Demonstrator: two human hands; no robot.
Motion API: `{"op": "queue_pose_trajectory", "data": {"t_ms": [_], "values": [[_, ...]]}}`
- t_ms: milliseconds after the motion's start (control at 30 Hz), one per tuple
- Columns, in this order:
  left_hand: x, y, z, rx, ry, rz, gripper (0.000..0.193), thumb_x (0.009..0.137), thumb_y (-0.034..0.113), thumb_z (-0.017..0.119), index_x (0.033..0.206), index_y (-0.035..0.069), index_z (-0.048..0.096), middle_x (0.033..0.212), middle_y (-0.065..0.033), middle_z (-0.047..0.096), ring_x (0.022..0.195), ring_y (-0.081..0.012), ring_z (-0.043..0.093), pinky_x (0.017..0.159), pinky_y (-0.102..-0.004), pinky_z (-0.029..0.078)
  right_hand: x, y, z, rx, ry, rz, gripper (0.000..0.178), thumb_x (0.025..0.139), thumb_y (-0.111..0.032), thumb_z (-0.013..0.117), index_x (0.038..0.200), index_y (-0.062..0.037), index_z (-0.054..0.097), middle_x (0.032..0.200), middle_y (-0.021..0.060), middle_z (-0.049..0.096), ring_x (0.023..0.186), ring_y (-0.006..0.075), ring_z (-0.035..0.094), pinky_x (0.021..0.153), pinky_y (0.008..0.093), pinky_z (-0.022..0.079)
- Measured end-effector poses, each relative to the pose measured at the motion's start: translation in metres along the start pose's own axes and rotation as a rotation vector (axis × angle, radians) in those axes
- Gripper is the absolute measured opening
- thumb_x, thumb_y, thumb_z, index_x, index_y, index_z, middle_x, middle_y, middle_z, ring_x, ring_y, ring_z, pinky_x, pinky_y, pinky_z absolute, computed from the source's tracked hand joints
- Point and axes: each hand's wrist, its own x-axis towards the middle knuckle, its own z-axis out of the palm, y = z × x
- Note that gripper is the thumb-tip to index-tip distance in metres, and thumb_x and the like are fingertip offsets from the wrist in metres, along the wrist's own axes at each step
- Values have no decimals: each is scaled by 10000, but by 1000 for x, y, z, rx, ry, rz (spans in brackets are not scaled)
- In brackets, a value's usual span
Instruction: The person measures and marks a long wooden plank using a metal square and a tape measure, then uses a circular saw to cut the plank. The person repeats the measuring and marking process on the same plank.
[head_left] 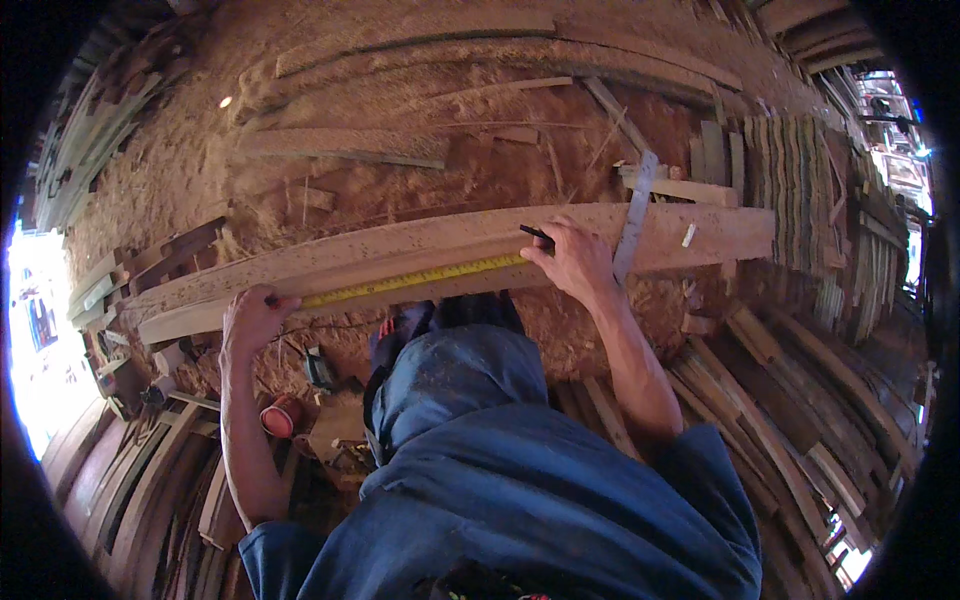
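Note:
A yellow tape measure (410, 278) is stretched along the near edge of a long wooden board (400, 238) in front of me. My left hand (255, 320) is closed on the tape's left end; what lies inside its fingers is mostly hidden. My right hand (575, 262) rests at the board, closed, with a black pen (537, 236) sticking out from between thumb and fingers. The tape's blade runs up to this hand, and its far end is hidden there. Just right of my right hand, a metal square (634, 215) lies across the board.
Stacked planks (790, 190) stand at the right, and more timber (770, 390) lies at the lower right. Boards are piled at the lower left (140, 490). Long planks (420, 40) lie on the sawdust-covered ground beyond the board. A red round container (282, 415) sits near my left forearm.

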Motion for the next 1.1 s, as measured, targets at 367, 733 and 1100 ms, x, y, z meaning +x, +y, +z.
{"op": "queue_pose_trajectory", "data": {"t_ms": [367,733,1100], "values": [[6,-7,5,-27,-42,-50,503,837,527,792,956,42,730,943,-172,734,918,-363,711,819,-460,542,3,-1,-4,23,-52,32,295,877,-370,782,906,-90,694,967,83,655,935,350,696,795,497,533],[3,-5,4,-15,-6,-32,484,833,510,804,925,42,722,937,-173,729,904,-362,704,814,-464,536,4,0,-4,3,-89,39,286,871,-370,766,948,-99,721,1014,98,677,951,366,712,818,520,553],[5,-7,5,0,-3,-6,490,833,500,799,927,27,715,926,-188,726,912,-373,703,819,-476,533,3,-5,-4,-5,-67,50,316,875,-379,779,887,-83,670,977,84,647,928,349,698,805,506,540]]}}
